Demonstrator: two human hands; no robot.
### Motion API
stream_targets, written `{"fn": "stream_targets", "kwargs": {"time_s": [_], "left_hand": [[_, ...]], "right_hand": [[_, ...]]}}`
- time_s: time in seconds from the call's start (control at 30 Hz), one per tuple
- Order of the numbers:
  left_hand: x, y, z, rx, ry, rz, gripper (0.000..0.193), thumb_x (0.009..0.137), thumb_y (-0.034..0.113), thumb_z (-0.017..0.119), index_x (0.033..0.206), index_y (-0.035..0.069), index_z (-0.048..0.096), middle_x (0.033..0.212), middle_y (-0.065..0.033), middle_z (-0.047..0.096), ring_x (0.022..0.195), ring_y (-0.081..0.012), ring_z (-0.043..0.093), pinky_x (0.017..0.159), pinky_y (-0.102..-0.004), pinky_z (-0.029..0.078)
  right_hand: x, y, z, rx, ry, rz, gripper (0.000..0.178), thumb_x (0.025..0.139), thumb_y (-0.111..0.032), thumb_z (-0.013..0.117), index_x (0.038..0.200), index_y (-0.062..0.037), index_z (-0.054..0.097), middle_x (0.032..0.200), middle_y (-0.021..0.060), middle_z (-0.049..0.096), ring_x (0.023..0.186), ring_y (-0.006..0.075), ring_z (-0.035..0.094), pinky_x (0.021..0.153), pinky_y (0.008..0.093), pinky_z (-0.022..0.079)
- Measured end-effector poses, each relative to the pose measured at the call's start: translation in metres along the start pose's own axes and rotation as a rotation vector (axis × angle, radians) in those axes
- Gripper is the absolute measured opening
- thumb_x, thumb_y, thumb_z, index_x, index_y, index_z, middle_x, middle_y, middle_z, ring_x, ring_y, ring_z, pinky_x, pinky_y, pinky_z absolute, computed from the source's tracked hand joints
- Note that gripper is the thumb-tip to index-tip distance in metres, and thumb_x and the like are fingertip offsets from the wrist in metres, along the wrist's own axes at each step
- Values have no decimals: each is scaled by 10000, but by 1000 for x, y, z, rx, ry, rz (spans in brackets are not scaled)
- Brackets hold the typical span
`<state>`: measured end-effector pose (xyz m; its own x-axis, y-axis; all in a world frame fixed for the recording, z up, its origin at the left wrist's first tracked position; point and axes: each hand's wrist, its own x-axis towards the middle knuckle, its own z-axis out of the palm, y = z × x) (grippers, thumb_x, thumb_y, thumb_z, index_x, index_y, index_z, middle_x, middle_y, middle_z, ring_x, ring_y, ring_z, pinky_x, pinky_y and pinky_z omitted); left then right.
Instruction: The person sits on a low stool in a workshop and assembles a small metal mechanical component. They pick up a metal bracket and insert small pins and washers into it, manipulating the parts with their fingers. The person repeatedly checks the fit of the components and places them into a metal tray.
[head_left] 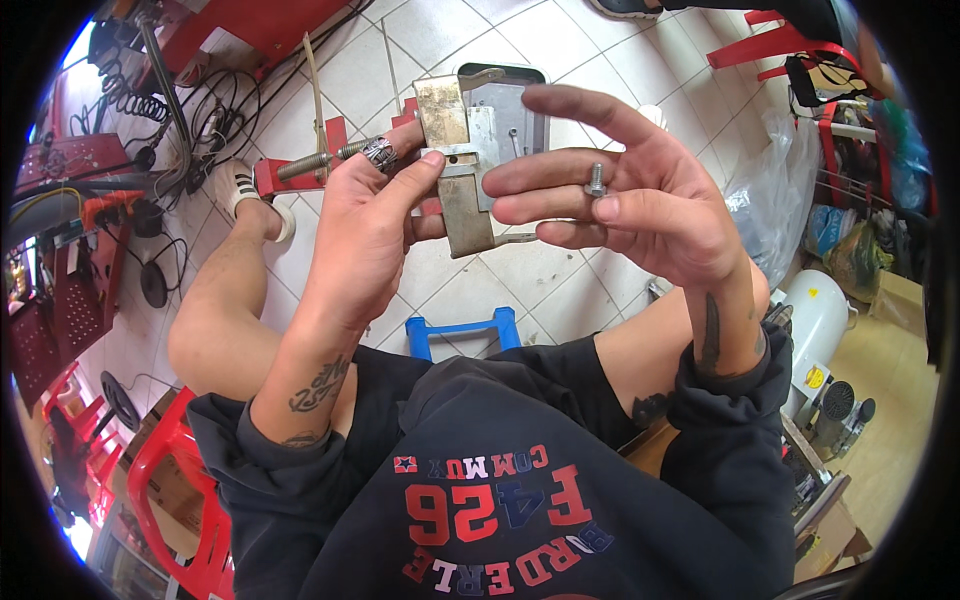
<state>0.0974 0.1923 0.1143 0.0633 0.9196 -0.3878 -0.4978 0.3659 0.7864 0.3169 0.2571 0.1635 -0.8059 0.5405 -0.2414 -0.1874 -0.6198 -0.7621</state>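
Note:
My left hand (365,205), a ring on one finger, grips a worn metal bracket (466,215) and holds it upright in front of me. The thumb presses on its near face beside a small hole, and the other fingers go behind it. A bent tab sticks out at each end of the bracket. To its right, my right hand (660,195) pinches a short hex bolt (597,182) between thumb and fingers. The bolt's threaded end points away from me. My right fingertips come close to the bracket's edge; whether they touch it, I cannot tell.
On the tiled floor beyond lies a grey tray (538,135) with small metal parts. A red stand (270,176) with a threaded rod (305,167) is behind my left hand. Between my knees is a blue stool (460,329). A white tank (815,310) stands right, a red chair (150,470) lower left.

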Motion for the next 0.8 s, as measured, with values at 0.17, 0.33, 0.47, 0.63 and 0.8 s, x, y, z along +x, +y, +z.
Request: {"fn": "stream_targets", "kwargs": {"time_s": [0.17, 0.33, 0.47, 0.63, 0.8], "left_hand": [[3, -5, 4, 38, 84, 47, 320, 960, 101, 575, 1241, -50, 548, 1098, -128, 645, 868, -151, 674, 716, -294, 597], [4, -8, 0, 81, 119, 74, 298, 954, 90, 595, 1217, -42, 548, 1083, -129, 640, 832, -135, 664, 697, -266, 587], [4, -5, -6, 129, 159, 63, 258, 962, 94, 594, 1182, -42, 583, 1059, -121, 650, 836, -123, 663, 698, -243, 580], [3, -7, -2, 123, 184, 68, 239, 966, 106, 604, 1157, -37, 623, 1037, -101, 662, 831, -109, 657, 711, -241, 574], [3, -10, 0, 172, 170, 78, 258, 957, 123, 628, 1163, -33, 639, 995, -82, 672, 798, -84, 632, 666, -212, 534]], "right_hand": [[0, 0, 0, -132, 33, 33, 555, 940, -88, 515, 1452, 32, 341, 1311, 284, 555, 1178, 320, 616, 915, 315, 555], [-6, -6, -11, -246, 216, -65, 448, 1030, -223, 403, 1399, 32, 405, 1224, 270, 619, 1107, 274, 661, 863, 309, 565], [-13, -13, -32, -281, 405, -193, 419, 1070, -299, 341, 1272, 30, 502, 1110, 199, 673, 927, 234, 708, 770, 321, 580], [-6, -7, -32, -322, 699, -331, 408, 1044, -332, 480, 1159, 38, 607, 801, 0, 536, 727, 80, 450, 660, 210, 374], [-10, -8, -40, -433, 471, -326, 332, 1032, -217, 512, 1207, 50, 604, 805, -20, 506, 714, 57, 411, 636, 197, 357]]}}
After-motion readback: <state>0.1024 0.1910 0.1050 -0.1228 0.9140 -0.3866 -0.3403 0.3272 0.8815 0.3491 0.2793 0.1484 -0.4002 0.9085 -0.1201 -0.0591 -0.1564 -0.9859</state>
